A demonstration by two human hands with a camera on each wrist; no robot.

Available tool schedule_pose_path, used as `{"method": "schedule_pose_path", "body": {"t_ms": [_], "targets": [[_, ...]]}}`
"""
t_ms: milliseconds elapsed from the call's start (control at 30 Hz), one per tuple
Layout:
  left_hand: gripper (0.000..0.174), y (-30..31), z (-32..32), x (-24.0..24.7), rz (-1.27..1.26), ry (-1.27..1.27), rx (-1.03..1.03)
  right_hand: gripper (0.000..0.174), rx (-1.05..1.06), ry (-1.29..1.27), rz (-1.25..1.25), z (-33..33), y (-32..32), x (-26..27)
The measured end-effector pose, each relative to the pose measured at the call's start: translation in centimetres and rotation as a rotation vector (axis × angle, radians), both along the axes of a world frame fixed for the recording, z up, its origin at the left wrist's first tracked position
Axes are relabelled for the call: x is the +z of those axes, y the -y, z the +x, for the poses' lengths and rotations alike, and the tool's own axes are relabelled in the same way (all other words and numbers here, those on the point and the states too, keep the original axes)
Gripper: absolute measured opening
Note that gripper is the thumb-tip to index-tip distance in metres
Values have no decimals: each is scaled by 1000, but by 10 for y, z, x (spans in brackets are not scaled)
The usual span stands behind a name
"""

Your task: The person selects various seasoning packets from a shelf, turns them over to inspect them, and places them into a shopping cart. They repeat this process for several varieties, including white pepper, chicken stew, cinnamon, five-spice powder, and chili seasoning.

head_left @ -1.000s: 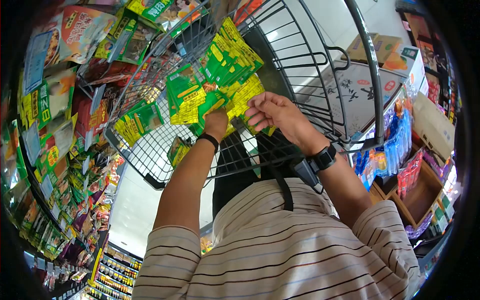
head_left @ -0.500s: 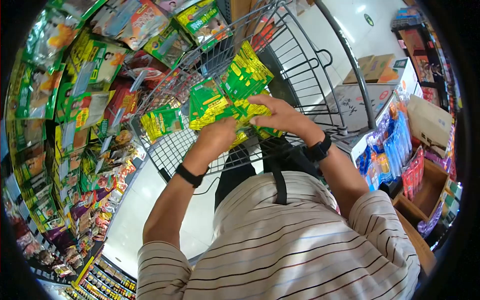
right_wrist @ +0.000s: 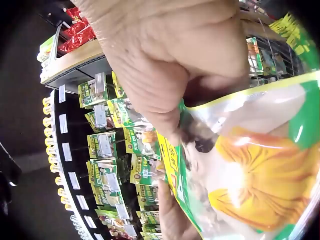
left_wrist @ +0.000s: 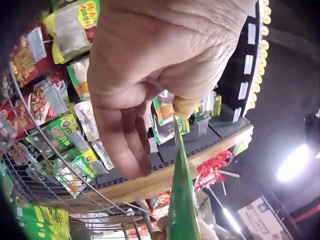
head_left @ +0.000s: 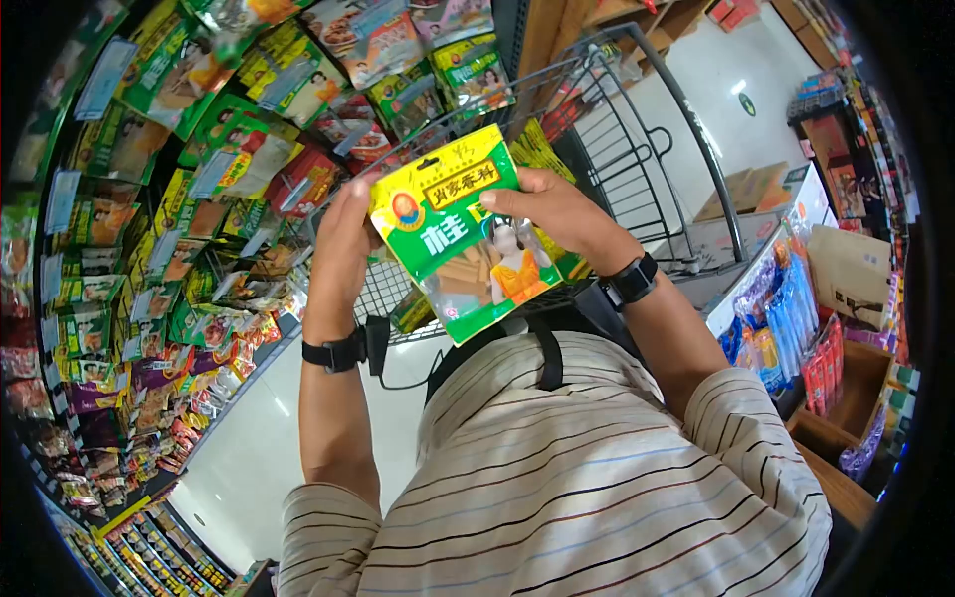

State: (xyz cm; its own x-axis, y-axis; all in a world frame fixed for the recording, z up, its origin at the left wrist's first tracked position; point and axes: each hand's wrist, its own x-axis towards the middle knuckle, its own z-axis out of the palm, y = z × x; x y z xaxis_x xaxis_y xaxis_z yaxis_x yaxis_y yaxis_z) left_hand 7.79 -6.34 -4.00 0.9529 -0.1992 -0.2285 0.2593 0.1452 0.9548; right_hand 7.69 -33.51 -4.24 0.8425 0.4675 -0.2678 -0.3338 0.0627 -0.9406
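A green and yellow packet of cinnamon bark [head_left: 463, 239] is held up over the shopping cart, its clear window showing brown bark pieces. My right hand [head_left: 567, 214] grips its right edge, thumb across the printed front. In the right wrist view, the right hand [right_wrist: 170, 55] is close over the packet [right_wrist: 250, 165]. My left hand [head_left: 340, 254] is at the packet's upper left corner. The left wrist view shows the left hand [left_wrist: 155, 65] with fingers loosely extended and the thumb at the packet's edge [left_wrist: 181, 185].
Behind the packet stands the wire shopping cart [head_left: 622, 124], with several more green and yellow packets [head_left: 545, 149] inside. Shelves hung with spice packets [head_left: 209, 139] line the left side. At right are cardboard boxes [head_left: 751, 189], blue packages [head_left: 781, 284] and a wooden bin [head_left: 856, 388].
A single packet has come up out of the cart, its front turned toward my head. My left hand has shifted left and up from the pile. The head view has turned slightly.
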Motion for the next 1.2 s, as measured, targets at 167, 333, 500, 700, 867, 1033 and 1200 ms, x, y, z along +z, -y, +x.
{"method": "schedule_pose_path", "body": {"t_ms": [167,333,500,700,867,1033,1200], "targets": [[55,-12,-47,-11,-66,-54,32,37,-126,76,88,10,-22,17],[42,2,-66,-4,-97,18,99,37,-119,124,113,17,-45,32],[39,-8,-69,5,-121,99,224,40,-105,29,158,16,-60,30],[41,-19,-75,14,-173,126,288,39,109,128,3,-1,-66,29],[39,-26,-77,12,-151,117,301,39,63,129,58,-10,-75,44],[31,-31,-78,3,-166,140,354,35,19,179,48,-13,-79,42],[26,-27,-72,16,-332,137,413,33,23,267,-1,-17,-87,42]]}}
